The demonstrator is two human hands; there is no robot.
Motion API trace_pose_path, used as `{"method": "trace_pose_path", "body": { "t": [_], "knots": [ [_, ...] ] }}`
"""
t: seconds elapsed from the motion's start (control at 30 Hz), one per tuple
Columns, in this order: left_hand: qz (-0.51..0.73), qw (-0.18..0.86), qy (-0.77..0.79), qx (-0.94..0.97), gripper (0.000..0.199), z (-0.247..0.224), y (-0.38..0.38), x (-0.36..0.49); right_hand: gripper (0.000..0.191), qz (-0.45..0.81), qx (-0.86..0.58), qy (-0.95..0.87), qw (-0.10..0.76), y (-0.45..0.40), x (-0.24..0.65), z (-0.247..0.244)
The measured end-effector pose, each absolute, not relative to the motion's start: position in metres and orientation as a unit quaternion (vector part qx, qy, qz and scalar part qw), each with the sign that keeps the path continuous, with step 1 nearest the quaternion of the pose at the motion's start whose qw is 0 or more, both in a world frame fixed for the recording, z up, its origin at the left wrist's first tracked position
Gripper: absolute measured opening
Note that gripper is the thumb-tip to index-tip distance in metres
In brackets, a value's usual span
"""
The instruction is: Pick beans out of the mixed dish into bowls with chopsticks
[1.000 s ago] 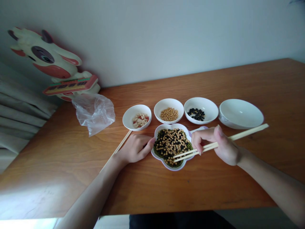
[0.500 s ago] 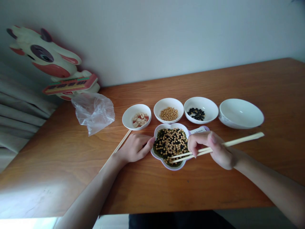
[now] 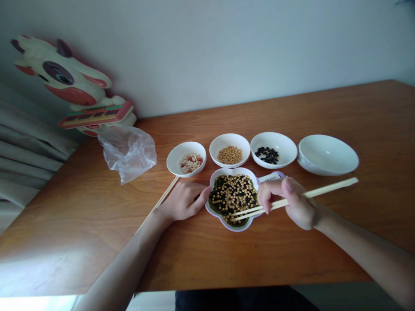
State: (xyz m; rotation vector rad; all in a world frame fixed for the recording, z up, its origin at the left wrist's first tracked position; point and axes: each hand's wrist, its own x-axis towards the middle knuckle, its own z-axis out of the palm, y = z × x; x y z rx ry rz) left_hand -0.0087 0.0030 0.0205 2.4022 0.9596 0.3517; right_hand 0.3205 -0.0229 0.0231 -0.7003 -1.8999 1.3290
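Observation:
A flower-shaped white and purple dish (image 3: pixel 211 209) holds mixed yellow, black and small green beans. My right hand (image 3: pixel 288 201) is closed round a pair of wooden chopsticks (image 3: pixel 330 187), whose tips touch the beans near the dish's lower edge. At the dish's left rim rests the thumb of my left hand (image 3: pixel 188 201); its other fingers are curled on the table and partly hidden, so whether they hold anything cannot be seen. Behind the dish stand a bowl of yellow beans (image 3: pixel 230 154) and a bowl of black beans (image 3: pixel 267 155).
Pale seeds and reddish pieces lie in a white bowl (image 3: pixel 191 163) at the left. An empty white bowl (image 3: pixel 327 154) stands at the right. Another chopstick pair (image 3: pixel 167 192) passes under my left wrist. A plastic bag (image 3: pixel 128 151) lies by a cow toy (image 3: pixel 78 82).
The chopsticks' tips have drawn slightly closer together, and my right hand has shifted very slightly. My left hand stays at the dish's rim.

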Motion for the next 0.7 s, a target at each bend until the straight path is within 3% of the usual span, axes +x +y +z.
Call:
{"method": "trace_pose_path", "body": {
  "t": [0.13,0.3,0.4,0.5,0.7],
  "knots": [
    [0.117,0.271,0.361,0.885,0.044,0.02,0.004,-0.009,0.077,0.514,-0.276,-0.695,0.421,-0.024,0.321,0.025],
    [0.112,0.268,0.366,0.884,0.044,0.019,0.003,-0.01,0.075,0.429,-0.274,-0.595,0.622,-0.02,0.322,0.034],
    [0.112,0.265,0.365,0.886,0.044,0.017,0.003,-0.012,0.07,0.359,-0.272,-0.568,0.688,-0.011,0.324,0.037],
    [0.114,0.264,0.364,0.886,0.045,0.017,0.004,-0.012,0.067,0.317,-0.292,-0.563,0.705,0.0,0.323,0.035],
    [0.114,0.271,0.366,0.883,0.046,0.019,0.003,-0.01,0.068,0.357,-0.355,-0.558,0.659,0.009,0.319,0.03]
  ]
}}
